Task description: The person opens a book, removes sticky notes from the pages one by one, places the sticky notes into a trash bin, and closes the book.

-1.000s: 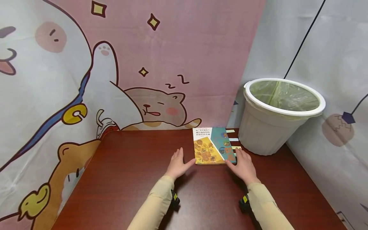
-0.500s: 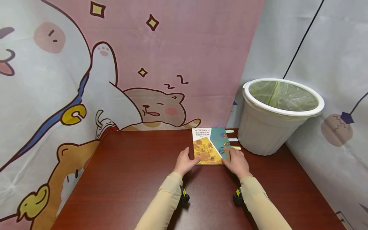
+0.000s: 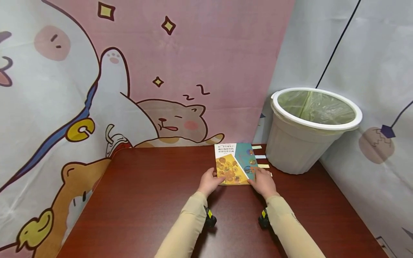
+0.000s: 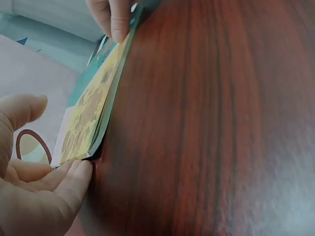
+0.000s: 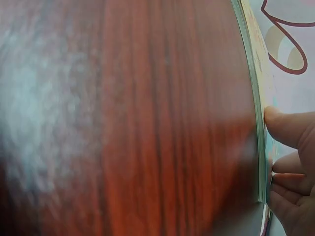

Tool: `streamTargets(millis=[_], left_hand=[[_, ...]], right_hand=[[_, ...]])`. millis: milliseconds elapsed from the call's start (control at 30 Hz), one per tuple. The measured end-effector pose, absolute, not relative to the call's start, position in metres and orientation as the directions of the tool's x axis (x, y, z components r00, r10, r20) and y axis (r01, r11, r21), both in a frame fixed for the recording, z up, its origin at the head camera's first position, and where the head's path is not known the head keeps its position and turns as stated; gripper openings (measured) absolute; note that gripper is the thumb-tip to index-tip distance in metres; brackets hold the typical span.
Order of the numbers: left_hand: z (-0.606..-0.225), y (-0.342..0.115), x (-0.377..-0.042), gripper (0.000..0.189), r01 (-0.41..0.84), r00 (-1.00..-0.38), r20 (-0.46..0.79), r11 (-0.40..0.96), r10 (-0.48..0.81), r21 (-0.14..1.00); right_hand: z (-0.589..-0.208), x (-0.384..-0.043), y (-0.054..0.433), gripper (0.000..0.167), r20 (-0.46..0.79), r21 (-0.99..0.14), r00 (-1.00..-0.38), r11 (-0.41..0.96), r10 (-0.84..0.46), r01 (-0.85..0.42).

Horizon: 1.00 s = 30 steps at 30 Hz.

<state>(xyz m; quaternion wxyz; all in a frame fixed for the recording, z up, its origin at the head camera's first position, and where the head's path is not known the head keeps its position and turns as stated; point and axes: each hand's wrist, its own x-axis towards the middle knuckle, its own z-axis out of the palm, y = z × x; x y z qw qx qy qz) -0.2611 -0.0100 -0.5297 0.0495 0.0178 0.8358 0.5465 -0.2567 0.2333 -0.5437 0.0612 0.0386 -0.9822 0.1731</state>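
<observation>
The left hand (image 3: 208, 182) is parted, not closed: the left wrist view shows fingertips (image 4: 81, 168) touching the near left corner of the book (image 3: 233, 166), thumb clear of the cover, a gap unreadable in the head view. The book is at the far side of the table (image 3: 155, 200). The right hand (image 3: 264, 182) pinches its right side, thumb on the cover; the right wrist view exposes the page edges.
</observation>
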Motion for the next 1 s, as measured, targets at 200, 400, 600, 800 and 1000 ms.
streamTargets(millis=[200,400,600,800,1000], left_hand=[[-0.531,-0.007,-0.263,0.057,-0.109,-0.993,-0.116,0.26,0.011,0.96],[-0.535,-0.002,-0.263,0.039,-0.179,-0.983,-0.18,0.057,0.021,0.982],[-0.538,0.005,-0.264,0.031,-0.214,-0.977,-0.214,-0.046,0.017,0.976],[-0.537,0.006,-0.261,0.04,-0.297,-0.953,-0.302,-0.139,-0.017,0.945],[-0.533,0.005,-0.258,0.037,-0.313,-0.946,-0.325,-0.23,-0.015,0.921]], right_hand=[[-0.543,-0.256,0.231,0.057,0.142,-0.331,-0.988,0.938,-0.058,-0.103],[-0.54,-0.252,0.23,0.058,0.156,-0.349,-0.985,0.93,-0.069,-0.12],[-0.541,-0.249,0.23,0.056,0.205,-0.378,-0.976,0.915,-0.066,-0.141],[-0.542,-0.245,0.233,0.056,0.221,-0.492,-0.975,0.86,-0.025,-0.134],[-0.533,-0.234,0.239,0.059,0.177,-0.645,-0.972,0.764,0.156,0.005]])
